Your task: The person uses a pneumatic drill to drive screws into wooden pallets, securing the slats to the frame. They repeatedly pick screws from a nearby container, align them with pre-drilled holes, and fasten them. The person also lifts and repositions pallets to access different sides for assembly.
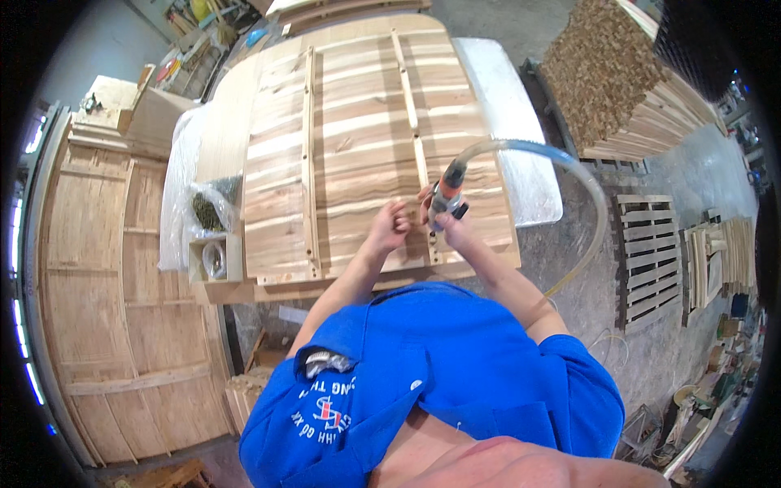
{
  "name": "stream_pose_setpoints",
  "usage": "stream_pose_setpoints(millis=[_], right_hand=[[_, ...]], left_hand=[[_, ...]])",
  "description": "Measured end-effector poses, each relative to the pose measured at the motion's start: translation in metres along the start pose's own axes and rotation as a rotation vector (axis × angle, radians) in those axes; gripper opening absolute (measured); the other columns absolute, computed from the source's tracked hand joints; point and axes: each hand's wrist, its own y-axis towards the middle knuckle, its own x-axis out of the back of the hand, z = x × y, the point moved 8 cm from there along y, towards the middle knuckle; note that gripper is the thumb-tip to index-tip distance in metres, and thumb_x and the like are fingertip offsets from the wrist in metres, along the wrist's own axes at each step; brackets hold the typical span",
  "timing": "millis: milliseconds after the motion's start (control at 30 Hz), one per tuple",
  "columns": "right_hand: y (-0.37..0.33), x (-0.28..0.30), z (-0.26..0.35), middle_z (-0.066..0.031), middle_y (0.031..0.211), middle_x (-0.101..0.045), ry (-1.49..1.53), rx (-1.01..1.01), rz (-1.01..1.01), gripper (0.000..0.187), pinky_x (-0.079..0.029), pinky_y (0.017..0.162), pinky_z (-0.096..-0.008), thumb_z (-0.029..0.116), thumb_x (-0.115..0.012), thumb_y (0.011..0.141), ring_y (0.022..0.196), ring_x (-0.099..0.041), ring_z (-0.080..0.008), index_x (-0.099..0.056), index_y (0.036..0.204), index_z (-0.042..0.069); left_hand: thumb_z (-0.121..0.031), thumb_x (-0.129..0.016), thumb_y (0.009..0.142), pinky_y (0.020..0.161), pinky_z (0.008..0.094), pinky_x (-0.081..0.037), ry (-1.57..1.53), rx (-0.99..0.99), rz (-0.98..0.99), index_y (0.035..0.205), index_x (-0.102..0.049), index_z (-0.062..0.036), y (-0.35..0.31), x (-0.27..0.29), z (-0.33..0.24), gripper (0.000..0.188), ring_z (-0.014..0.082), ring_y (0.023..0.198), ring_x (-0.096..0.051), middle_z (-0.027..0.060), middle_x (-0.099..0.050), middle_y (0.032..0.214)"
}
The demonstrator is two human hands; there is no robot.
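My right hand (454, 226) grips an orange and grey air drill (447, 193) with a thick clear hose (599, 203) running from its top. The drill is over the right-hand batten (413, 130) on a large striped wooden panel (358, 154); its tip is hidden from view. Close by on the left, my left hand (391, 227) is closed above the panel, its fingers curled together. Whatever they hold, if anything, is too small to tell. A second batten (308, 146) runs along the panel further left, with dark holes along it.
A small wooden box (215, 259) with a roll inside stands at the panel's near left corner, beside a plastic bag of dark screws (213, 207). White wrapped sheeting (521, 138) shows under the panel's right side. Stacked timber (606, 77) and a slatted pallet (649, 256) stand at right.
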Motion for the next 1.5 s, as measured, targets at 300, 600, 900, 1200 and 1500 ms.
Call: stream_pose_setpoints(millis=[300, 600, 900, 1200, 1500], right_hand=[[0.003, -0.051, 0.074, -0.0037, 0.077, -0.054, -0.074, 0.180, 0.206, 0.079, -0.044, 0.061, -0.0231, 0.058, -0.071, 0.061, 0.070, -0.055, -0.0101, -0.048, 0.106, -0.001], [-0.004, -0.069, 0.115, -0.0091, 0.073, -0.055, 0.114, 0.243, 0.159, 0.093, -0.043, 0.056, -0.0251, 0.070, -0.068, 0.055, 0.065, -0.055, -0.0137, -0.042, 0.106, -0.003], [-0.015, -0.070, 0.150, -0.0072, 0.071, -0.054, 0.214, 0.429, 0.163, 0.100, -0.044, 0.061, -0.0266, 0.078, -0.065, 0.047, 0.066, -0.055, -0.0152, -0.045, 0.103, -0.003], [-0.025, -0.079, 0.158, -0.0072, 0.066, -0.051, 0.240, 0.620, 0.194, 0.100, -0.042, 0.063, -0.0347, 0.086, -0.049, 0.051, 0.062, -0.050, -0.0184, -0.044, 0.101, 0.000], [-0.021, -0.089, 0.153, -0.0092, 0.066, -0.052, 0.309, 0.658, 0.225, 0.097, -0.043, 0.063, -0.0350, 0.082, -0.056, 0.052, 0.062, -0.052, -0.0204, -0.043, 0.100, -0.001]], left_hand=[[-0.017, -0.043, 0.092, 0.070, 0.0323, -0.046, -0.448, 0.353, -0.037, 0.096, -0.052, -0.0045, -0.055, 0.004, -0.008, 0.017, 0.0206, 0.088, -0.058, 0.0068, -0.060, 0.096], [-0.017, -0.041, 0.092, 0.073, 0.0312, -0.047, -0.336, 0.224, 0.194, 0.105, -0.050, -0.0065, -0.095, -0.041, -0.056, 0.019, 0.0195, 0.092, -0.058, 0.0071, -0.060, 0.102], [-0.018, -0.044, 0.091, 0.075, 0.0307, -0.048, -0.411, 0.253, 0.206, 0.099, -0.056, -0.0035, -0.107, -0.045, -0.064, 0.020, 0.0205, 0.092, -0.058, 0.0080, -0.061, 0.095], [-0.024, -0.056, 0.088, 0.060, 0.0276, -0.051, -0.418, 0.141, 0.146, 0.095, -0.055, -0.0115, -0.107, -0.047, -0.084, 0.015, 0.0140, 0.074, -0.060, 0.0045, -0.062, 0.084], [-0.029, -0.058, 0.085, 0.056, 0.0217, -0.051, -0.536, 0.218, 0.074, 0.084, -0.056, -0.0095, -0.115, -0.051, -0.083, 0.020, 0.0135, 0.073, -0.059, 0.0034, -0.059, 0.079]])
